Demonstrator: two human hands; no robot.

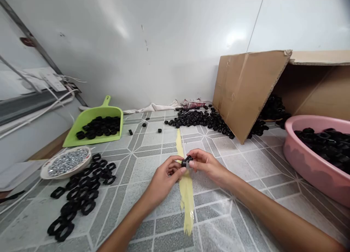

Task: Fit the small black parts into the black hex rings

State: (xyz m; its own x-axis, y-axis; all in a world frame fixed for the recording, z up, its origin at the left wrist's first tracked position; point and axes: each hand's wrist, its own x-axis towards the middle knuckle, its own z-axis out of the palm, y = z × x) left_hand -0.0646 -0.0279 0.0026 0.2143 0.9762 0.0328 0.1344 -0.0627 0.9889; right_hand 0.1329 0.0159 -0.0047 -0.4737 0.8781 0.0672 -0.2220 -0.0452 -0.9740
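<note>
Between my two hands, above the yellow tape strip [187,201], is a small black plastic ring [185,163]. My left hand [166,175] pinches it from the left with thumb and fingers. From the other side, the thumb and fingertips of my right hand [205,166] close on a black part that touches the ring; I cannot tell whether it is a separate piece. Loose black rings [82,193] lie in a cluster to the left of my left arm. Beside them stands a white dish [45,174] full of small shiny metal pieces.
A green dustpan [106,100] at the back left holds black rings. Along the wall more black pieces [195,117] are heaped, running under a tilted cardboard box [243,88]. At right is a pink basin [290,146] of black pieces. White cables [41,113] hang at left.
</note>
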